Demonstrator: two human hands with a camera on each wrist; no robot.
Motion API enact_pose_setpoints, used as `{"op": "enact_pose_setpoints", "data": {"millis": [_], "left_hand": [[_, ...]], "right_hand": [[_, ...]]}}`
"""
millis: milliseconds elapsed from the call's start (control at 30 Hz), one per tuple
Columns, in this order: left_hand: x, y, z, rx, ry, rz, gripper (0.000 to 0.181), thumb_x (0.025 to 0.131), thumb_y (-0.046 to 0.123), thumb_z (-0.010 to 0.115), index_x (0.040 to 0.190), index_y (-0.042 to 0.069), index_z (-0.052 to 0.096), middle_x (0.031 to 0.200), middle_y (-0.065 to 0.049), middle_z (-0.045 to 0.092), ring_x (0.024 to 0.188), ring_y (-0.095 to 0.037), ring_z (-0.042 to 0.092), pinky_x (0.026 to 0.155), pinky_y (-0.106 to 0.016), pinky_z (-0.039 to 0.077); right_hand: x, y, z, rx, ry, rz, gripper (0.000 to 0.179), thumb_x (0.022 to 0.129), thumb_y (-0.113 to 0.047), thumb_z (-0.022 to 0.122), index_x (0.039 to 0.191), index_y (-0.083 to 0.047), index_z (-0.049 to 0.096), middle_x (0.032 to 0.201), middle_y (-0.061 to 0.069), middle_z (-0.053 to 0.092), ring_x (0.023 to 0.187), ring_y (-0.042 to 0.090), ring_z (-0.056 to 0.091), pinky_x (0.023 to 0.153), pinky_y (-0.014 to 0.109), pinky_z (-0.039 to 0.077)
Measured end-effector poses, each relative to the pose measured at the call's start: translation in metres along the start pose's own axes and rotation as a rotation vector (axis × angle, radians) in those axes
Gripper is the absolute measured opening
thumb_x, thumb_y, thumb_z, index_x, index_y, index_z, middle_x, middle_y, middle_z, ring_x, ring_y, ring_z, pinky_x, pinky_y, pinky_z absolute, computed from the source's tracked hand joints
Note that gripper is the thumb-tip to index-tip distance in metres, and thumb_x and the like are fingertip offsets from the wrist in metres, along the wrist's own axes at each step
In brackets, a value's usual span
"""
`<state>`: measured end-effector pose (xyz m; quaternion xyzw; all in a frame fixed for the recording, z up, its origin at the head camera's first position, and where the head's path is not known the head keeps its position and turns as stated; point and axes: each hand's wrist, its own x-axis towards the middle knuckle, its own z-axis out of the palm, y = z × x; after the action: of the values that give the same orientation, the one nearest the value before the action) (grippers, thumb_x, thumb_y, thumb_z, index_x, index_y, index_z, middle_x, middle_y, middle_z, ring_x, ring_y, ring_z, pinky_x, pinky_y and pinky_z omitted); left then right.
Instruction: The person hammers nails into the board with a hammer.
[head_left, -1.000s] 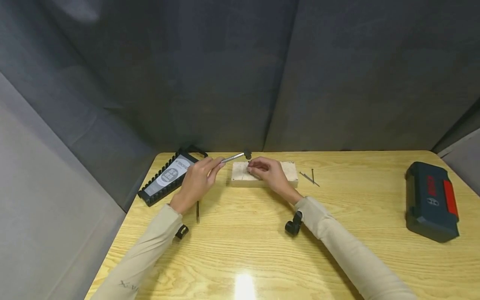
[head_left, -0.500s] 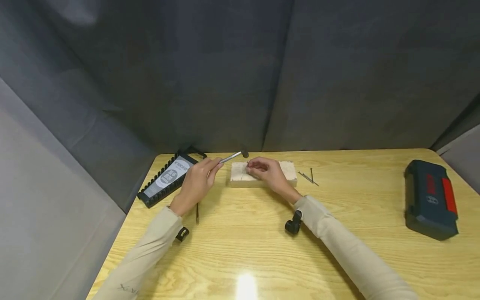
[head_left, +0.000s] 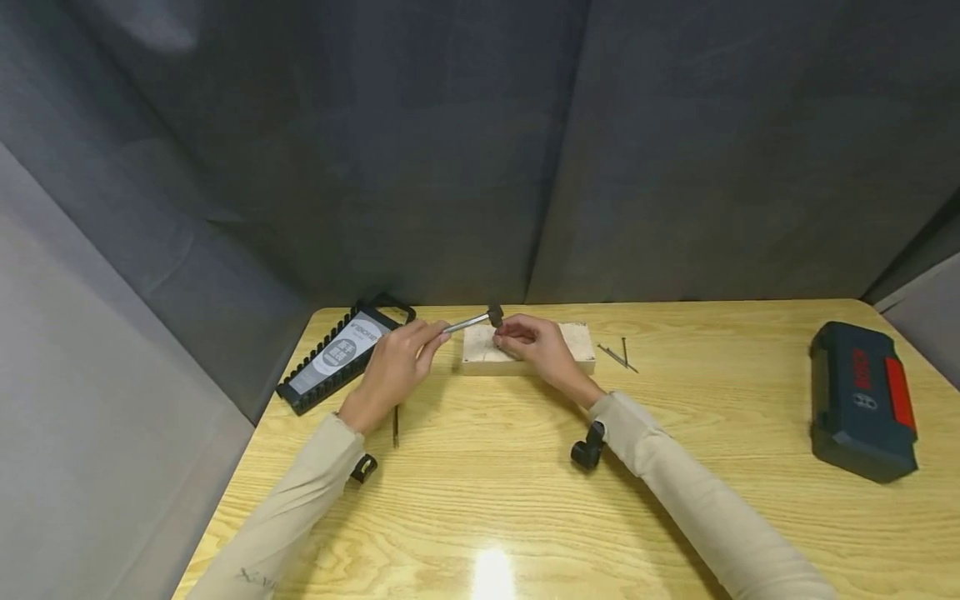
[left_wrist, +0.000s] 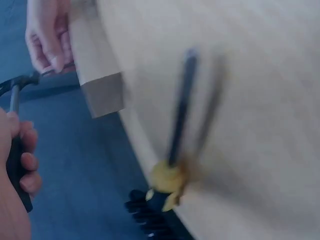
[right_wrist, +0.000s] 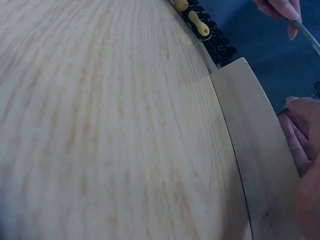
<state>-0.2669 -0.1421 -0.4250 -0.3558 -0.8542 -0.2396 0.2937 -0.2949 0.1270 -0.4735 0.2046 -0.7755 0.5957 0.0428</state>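
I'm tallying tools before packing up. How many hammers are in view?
1: the hammer held in the left hand, its head near the right hand. Any inside the dark case would be hidden.

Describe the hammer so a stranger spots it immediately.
On the wooden table, find the pale block near the far edge. By its left end, the left hand holds the hammer. Unlike the loose nails right of the block, it has a dark crosswise head.

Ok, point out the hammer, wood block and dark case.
Hammer [head_left: 467, 322], head view: on the metal shaft.
Wood block [head_left: 482, 347], head view: left part of the top face.
Dark case [head_left: 862, 396], head view: middle of the top face.
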Motion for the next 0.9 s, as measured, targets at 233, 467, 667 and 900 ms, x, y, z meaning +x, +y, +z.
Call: {"op": "enact_pose_setpoints", "data": {"millis": [233, 467, 667, 900], "left_hand": [[0.028, 0.008, -0.018, -0.12, 0.159, -0.007, 0.02, 0.101, 0.007, 0.07, 0.118, -0.001, 0.076, 0.083, -0.01, 0.067, 0.058, -0.014, 0.048, 0.053, -0.027, 0.038], [0.005, 0.008, -0.002, -0.023, -0.026, 0.018, 0.022, 0.1, 0.009, 0.072, 0.119, 0.0, 0.077, 0.082, -0.007, 0.068, 0.061, -0.013, 0.053, 0.055, -0.031, 0.047], [-0.002, 0.006, -0.002, -0.067, 0.039, -0.034, 0.021, 0.1, 0.01, 0.072, 0.119, 0.002, 0.077, 0.078, -0.006, 0.063, 0.057, -0.012, 0.045, 0.05, -0.029, 0.04], [0.005, 0.003, -0.004, -0.062, 0.045, -0.048, 0.021, 0.103, 0.014, 0.068, 0.119, 0.002, 0.077, 0.082, -0.007, 0.066, 0.059, -0.013, 0.049, 0.051, -0.028, 0.041]], "right_hand": [[-0.002, -0.005, -0.001, 0.042, 0.023, 0.031, 0.02, 0.098, -0.009, 0.075, 0.114, 0.002, 0.073, 0.112, 0.02, 0.075, 0.096, 0.024, 0.073, 0.079, 0.022, 0.058], [0.001, -0.002, 0.0, 0.037, 0.025, 0.033, 0.019, 0.096, 0.002, 0.073, 0.116, 0.004, 0.073, 0.111, 0.023, 0.075, 0.094, 0.016, 0.074, 0.079, 0.021, 0.058], [0.003, -0.002, 0.002, 0.016, 0.019, 0.025, 0.018, 0.096, -0.005, 0.076, 0.112, 0.002, 0.075, 0.11, 0.019, 0.076, 0.093, 0.016, 0.074, 0.079, 0.021, 0.058], [0.003, -0.003, 0.004, -0.001, 0.045, 0.008, 0.019, 0.096, -0.014, 0.078, 0.111, -0.003, 0.076, 0.109, 0.015, 0.077, 0.092, 0.015, 0.072, 0.08, 0.023, 0.057]]}}
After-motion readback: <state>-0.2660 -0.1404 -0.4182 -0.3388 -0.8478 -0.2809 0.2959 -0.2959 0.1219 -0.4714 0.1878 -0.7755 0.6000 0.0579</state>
